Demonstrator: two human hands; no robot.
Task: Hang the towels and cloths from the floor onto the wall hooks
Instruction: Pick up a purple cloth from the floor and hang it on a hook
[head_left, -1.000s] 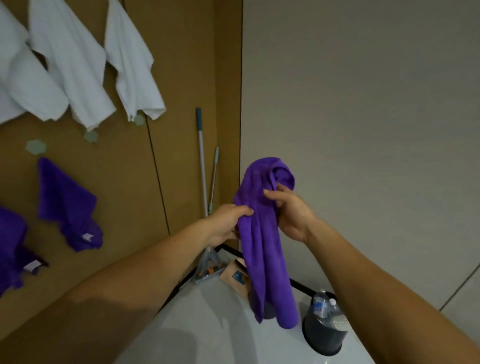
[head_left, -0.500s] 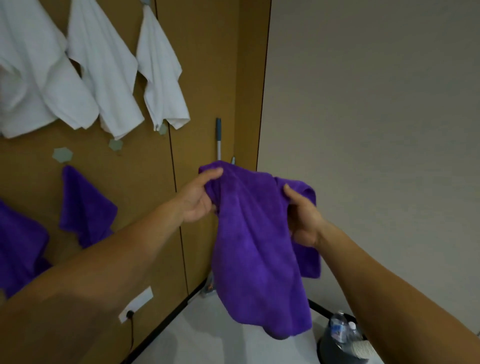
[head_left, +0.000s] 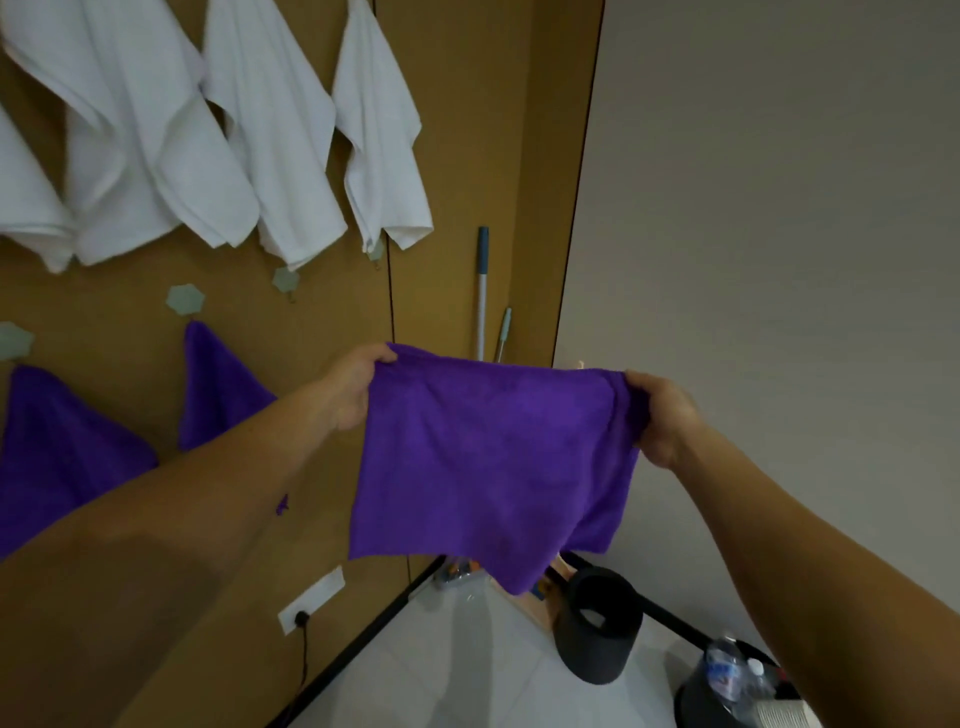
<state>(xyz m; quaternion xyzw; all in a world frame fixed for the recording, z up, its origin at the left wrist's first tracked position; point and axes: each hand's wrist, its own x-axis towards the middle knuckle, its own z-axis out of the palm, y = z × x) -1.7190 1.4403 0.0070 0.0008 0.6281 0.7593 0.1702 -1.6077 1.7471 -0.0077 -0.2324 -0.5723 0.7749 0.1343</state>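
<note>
Head view, single camera.

Grip: your left hand (head_left: 353, 387) pinches the top left corner of the purple cloth (head_left: 493, 467). Your right hand (head_left: 662, 415) is clamped on the top right corner, fingers curled round bunched fabric.

Position: the cloth hangs in the air between your hands, well above the floor. Its top edge is pulled taut and runs roughly level, left to right.

Key relation: the bare hook (head_left: 287, 279) sits on the brown wall, up and left of the cloth. Your left hand is the nearer one, so that corner likely leads.

Appearance: vivid purple, fleecy and limp. The right side is doubled behind, and the bottom edge sags to a point.
</note>
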